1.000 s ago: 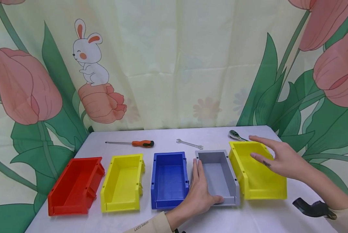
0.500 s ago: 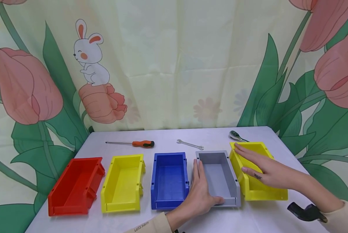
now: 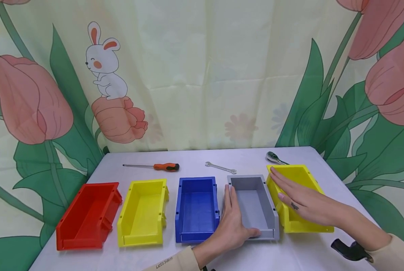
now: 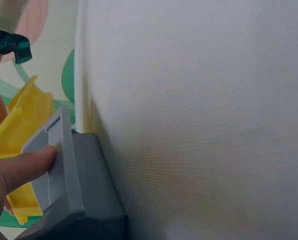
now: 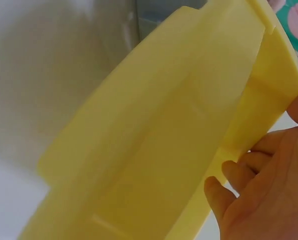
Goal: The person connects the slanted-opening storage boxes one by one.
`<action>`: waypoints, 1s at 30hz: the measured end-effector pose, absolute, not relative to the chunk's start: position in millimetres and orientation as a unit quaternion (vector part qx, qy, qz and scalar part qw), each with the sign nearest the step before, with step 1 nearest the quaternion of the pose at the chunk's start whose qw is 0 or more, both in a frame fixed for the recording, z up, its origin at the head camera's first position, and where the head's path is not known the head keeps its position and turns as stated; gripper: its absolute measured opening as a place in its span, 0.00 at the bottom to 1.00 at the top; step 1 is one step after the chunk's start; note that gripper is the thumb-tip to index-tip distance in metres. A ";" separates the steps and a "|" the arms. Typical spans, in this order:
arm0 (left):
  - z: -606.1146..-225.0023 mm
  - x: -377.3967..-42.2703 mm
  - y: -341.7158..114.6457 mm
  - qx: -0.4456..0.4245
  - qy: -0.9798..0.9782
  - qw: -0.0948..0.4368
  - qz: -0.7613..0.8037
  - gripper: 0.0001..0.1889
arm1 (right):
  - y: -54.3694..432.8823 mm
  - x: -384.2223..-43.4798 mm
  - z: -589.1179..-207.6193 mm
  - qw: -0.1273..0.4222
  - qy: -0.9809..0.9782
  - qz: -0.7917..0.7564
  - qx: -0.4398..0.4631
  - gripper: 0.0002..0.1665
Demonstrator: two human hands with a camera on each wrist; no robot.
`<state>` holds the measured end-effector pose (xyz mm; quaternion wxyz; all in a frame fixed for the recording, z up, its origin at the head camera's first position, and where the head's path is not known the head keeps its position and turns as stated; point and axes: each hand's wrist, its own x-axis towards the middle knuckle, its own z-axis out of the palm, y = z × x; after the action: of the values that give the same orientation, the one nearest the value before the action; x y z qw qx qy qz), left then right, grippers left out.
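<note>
A grey plastic bin (image 3: 254,205) stands upright on the table. My left hand (image 3: 229,226) rests against its left side with straight fingers, and the thumb (image 4: 31,166) lies over its front lip. Just right of it, tilted slightly, is a yellow bin (image 3: 305,177). My right hand (image 3: 310,201) reaches across this bin with its fingers extended, the tips at its left rim beside the grey bin. Seen from the right wrist, the fingers (image 5: 240,175) are loosely bent near the yellow wall; whether they all touch it I cannot tell.
Left of the grey bin stand a blue bin (image 3: 197,210), a second yellow bin (image 3: 142,214) and a red bin (image 3: 88,218). Behind them lie an orange-handled screwdriver (image 3: 166,167), a small open-ended wrench (image 3: 220,168) and a ratchet (image 3: 273,157) partly hidden by the yellow bin.
My right hand has come down and leftward from above the right yellow bin to its left rim. The left hand and the bins look practically unmoved.
</note>
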<state>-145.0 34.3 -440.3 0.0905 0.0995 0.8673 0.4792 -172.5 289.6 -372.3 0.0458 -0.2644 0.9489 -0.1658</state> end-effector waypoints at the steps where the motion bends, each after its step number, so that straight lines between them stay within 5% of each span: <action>1: -440.4 -145.1 34.4 0.099 0.867 0.089 0.479 0.74 | 289.5 -172.8 -373.3 0.045 0.949 -0.163 -0.266 0.39; 30: -442.1 -143.4 33.9 0.109 0.867 0.084 0.478 0.74 | 286.5 -172.2 -400.9 0.049 0.950 -0.169 -0.259 0.38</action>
<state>-143.4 33.9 -442.1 0.0840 0.1087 0.8674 0.4783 -172.2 286.5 -400.9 0.0485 -0.2586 0.9498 -0.1691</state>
